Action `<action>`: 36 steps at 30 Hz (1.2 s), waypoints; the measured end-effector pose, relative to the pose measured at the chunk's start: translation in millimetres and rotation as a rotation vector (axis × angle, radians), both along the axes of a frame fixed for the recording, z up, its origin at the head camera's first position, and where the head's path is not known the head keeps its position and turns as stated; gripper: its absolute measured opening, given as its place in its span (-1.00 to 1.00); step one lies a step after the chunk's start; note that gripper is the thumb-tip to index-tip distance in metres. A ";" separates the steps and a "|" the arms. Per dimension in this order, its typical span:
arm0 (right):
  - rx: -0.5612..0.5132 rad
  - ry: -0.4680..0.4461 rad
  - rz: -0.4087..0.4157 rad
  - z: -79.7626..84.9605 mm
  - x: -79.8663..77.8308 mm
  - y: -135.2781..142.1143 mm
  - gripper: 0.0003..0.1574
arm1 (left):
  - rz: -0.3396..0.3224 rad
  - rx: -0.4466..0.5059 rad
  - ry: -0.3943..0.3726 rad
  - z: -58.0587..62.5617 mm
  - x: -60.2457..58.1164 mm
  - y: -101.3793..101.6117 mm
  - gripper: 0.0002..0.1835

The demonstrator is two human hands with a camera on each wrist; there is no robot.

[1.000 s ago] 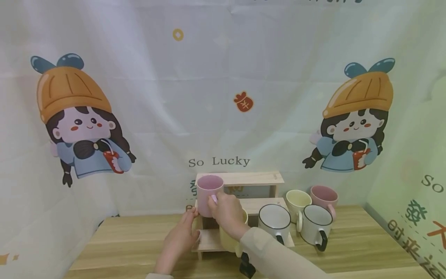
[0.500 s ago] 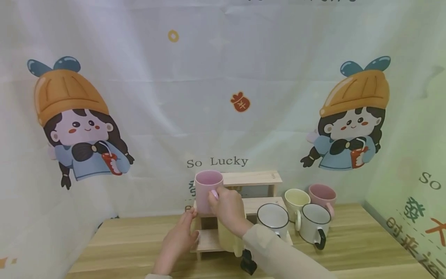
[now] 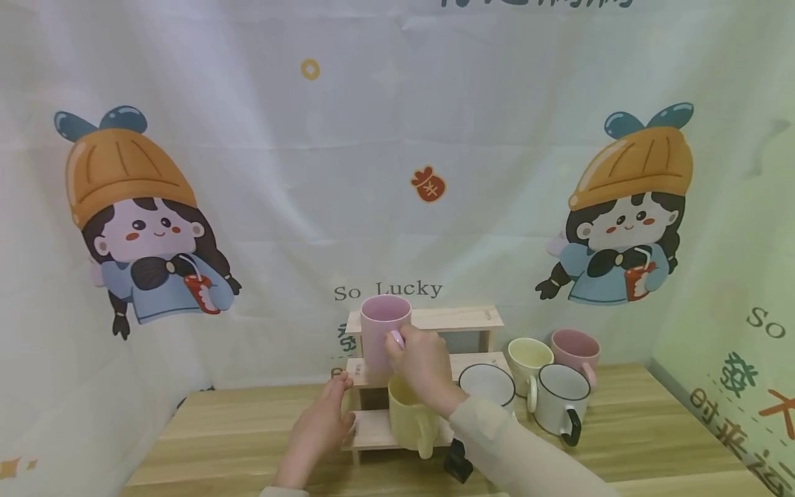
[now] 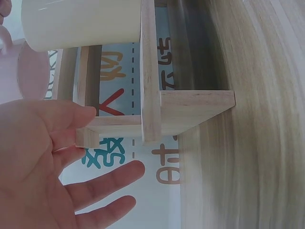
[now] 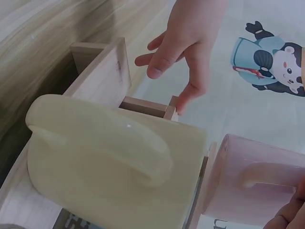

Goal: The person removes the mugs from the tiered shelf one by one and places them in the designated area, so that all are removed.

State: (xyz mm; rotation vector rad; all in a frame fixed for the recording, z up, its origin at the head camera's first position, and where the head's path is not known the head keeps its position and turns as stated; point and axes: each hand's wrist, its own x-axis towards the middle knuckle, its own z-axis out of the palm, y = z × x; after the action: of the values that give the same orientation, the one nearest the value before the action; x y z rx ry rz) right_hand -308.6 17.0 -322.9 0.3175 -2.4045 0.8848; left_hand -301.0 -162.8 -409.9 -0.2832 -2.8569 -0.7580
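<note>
My right hand (image 3: 425, 366) grips the handle of a lilac mug (image 3: 380, 338), held upright over the left part of the middle tier of a stepped wooden rack (image 3: 466, 364). Whether its base touches the board, I cannot tell. My left hand (image 3: 319, 421) is at the rack's left end; in the left wrist view two of its digits pinch a board's corner, the other fingers spread out. A pale yellow mug (image 3: 411, 417) stands on the lowest tier, beneath my right hand. Beside it, a white mug with a black rim (image 3: 486, 385) is partly hidden by my right sleeve.
Right of the rack stand a small cream cup (image 3: 530, 355), a dusky pink mug (image 3: 576, 347) and another white mug with a black handle (image 3: 562, 397). All are on the wooden table (image 3: 205, 442). A printed cloth (image 3: 323, 193) hangs behind.
The lilac mug, in my right hand, has risen slightly and then shifted right along the middle tier. More of the yellow mug shows now. My left hand has stayed at the rack's end.
</note>
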 end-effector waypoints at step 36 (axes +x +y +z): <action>0.031 0.190 0.006 8.6 10.3 42.5 -0.60 | 0.001 -0.030 0.026 1.8 -0.6 1.0 -0.38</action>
State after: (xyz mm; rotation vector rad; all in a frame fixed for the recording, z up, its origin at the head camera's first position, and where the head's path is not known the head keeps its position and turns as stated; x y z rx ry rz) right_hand -298.4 59.5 -314.2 0.4019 -2.2449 0.7839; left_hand -301.6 -161.8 -408.1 -0.2927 -2.8457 -0.7072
